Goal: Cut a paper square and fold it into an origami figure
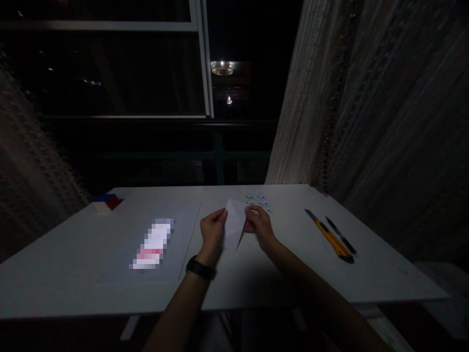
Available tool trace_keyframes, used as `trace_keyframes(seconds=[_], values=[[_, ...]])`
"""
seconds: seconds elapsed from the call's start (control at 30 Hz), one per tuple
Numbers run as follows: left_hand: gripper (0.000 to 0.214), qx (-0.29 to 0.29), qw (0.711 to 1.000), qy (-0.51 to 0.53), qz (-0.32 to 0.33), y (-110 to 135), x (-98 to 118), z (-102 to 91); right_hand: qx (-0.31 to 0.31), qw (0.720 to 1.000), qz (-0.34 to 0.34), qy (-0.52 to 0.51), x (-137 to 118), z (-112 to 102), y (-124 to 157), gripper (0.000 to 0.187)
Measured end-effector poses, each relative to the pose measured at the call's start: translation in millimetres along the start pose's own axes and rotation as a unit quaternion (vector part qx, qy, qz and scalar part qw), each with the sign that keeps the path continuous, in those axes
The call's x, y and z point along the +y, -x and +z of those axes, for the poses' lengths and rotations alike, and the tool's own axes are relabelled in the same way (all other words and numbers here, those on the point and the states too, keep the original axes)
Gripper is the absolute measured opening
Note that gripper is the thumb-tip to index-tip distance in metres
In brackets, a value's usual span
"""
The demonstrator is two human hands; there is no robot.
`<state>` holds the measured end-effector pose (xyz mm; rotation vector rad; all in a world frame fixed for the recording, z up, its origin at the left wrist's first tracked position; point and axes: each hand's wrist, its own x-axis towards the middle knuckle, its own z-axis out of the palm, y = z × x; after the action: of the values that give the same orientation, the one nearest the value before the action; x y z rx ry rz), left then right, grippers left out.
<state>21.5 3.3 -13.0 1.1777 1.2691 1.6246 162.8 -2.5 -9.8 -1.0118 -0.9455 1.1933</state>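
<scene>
L hand (212, 230) & R hand (258, 222) each pinch an edge of a small white folded paper piece (234, 222), sharp-creased and pointed, held btwn the fingertips. Tiny white paper cutouts (258, 201) lie just beyond the R fingers. Slim yellow plastic utility knife (330, 237) lies well to their right.

You work in very dim light: the white table (330, 283) glows faintly, soft shadow lies under your right hand (259, 226), the window (110, 73) is black.

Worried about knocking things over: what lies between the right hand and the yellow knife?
Only bare white table lies between the right hand, which pinches the folded paper, and the yellow knife; the head view shows it.
</scene>
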Motion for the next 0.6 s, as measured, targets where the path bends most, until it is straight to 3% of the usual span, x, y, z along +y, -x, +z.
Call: trace_keyframes(seconds=[0.23, 0.37, 0.47, 0.6], values=[[0.030, -0.013, 0.998, 0.031, -0.053, 5, 4, 5.0, 0.026, 0.999, 0.003, 0.019, 2, -5, -6, 0.043], [0.035, 0.010, 0.991, 0.112, -0.079, 5, 5, 3.6, -0.026, 0.999, 0.021, 0.038, 7, -1, -1, 0.039], [0.037, 0.024, 0.980, 0.168, -0.101, 6, 8, 3.0, -0.031, 0.998, 0.019, 0.048, 14, 3, 0, 0.037], [0.048, -0.029, 0.972, 0.204, -0.114, 5, 19, 1.1, -0.040, 0.995, -0.003, 0.094, 7, -5, -8, 0.034]])
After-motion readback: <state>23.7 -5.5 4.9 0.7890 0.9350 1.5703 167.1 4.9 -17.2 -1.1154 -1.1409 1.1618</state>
